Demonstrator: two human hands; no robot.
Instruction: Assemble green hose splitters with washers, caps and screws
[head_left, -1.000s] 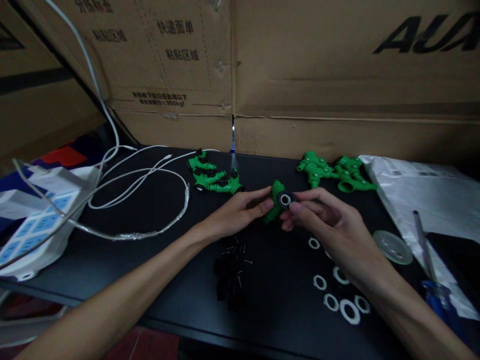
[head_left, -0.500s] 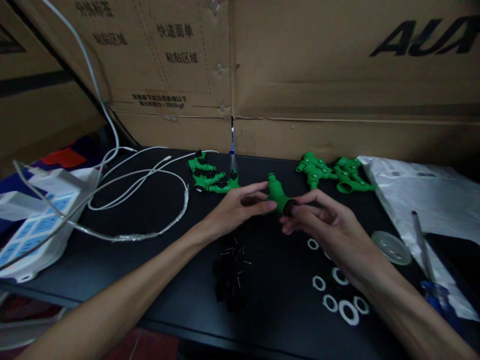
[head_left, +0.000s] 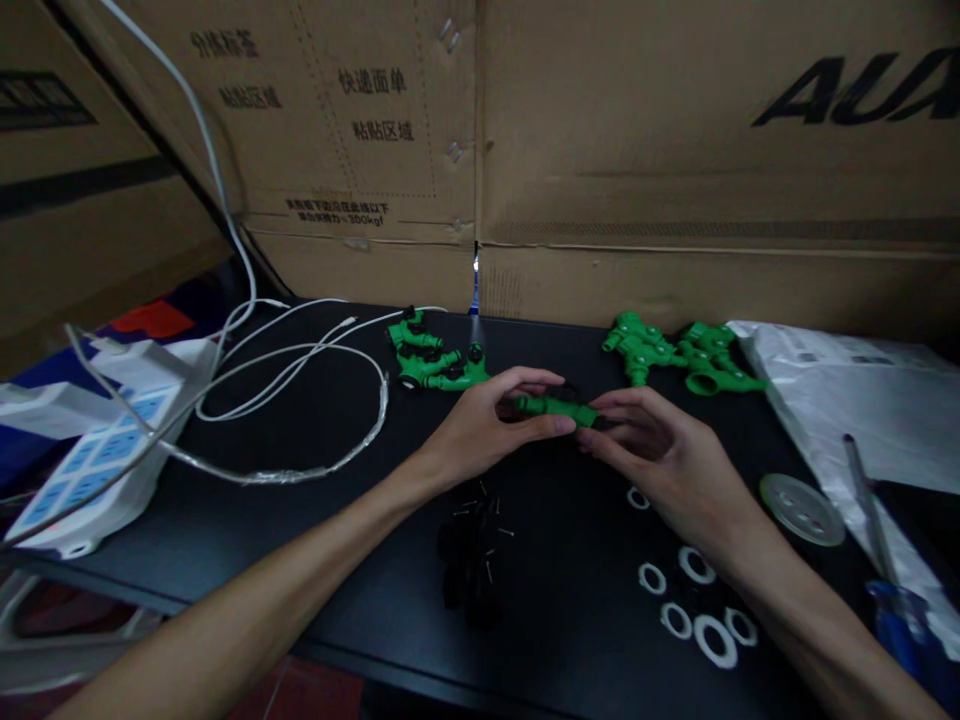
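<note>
- Fingers [head_left: 551, 425] of the left hand [head_left: 480, 430] pinch the left end of a green plastic fitting [head_left: 556, 407], held level above the black tabletop [head_left: 315, 520] at frame centre.
- Right hand [head_left: 660, 460] grips the fitting's right end with its fingertips.
- Lower centre: black screws [head_left: 472, 560].
- Lower right: white washers [head_left: 694, 600].
- Upper right: more green fittings [head_left: 675, 355].
</note>
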